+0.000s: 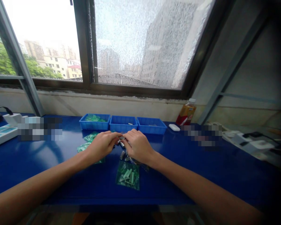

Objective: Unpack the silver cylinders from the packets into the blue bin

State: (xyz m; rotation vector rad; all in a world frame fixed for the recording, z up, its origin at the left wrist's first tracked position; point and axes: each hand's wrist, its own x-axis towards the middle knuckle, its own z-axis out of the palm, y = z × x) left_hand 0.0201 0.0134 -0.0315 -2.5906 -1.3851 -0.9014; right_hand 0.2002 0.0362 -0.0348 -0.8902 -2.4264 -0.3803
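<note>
My left hand point(102, 144) and my right hand point(138, 146) meet fingertip to fingertip over the middle of the blue table. Both are closed in a pinch; whatever small piece sits between the fingertips is mostly hidden. Just below the fingers lie several small silvery metal parts point(122, 155), some partly covered by my right hand. Nearer the front edge is a clear bag of light green strips point(128, 175). Green pieces in clear bags point(83, 147) lie beside and partly under my left hand.
Along the back stand three blue bins: a left bin point(95, 126) with green pieces, a middle bin point(123, 127) and a right bin point(151, 129). A white rounded object point(174, 127) and a drink bottle point(186, 113) are at back right. Power strips point(2, 135) lie at left.
</note>
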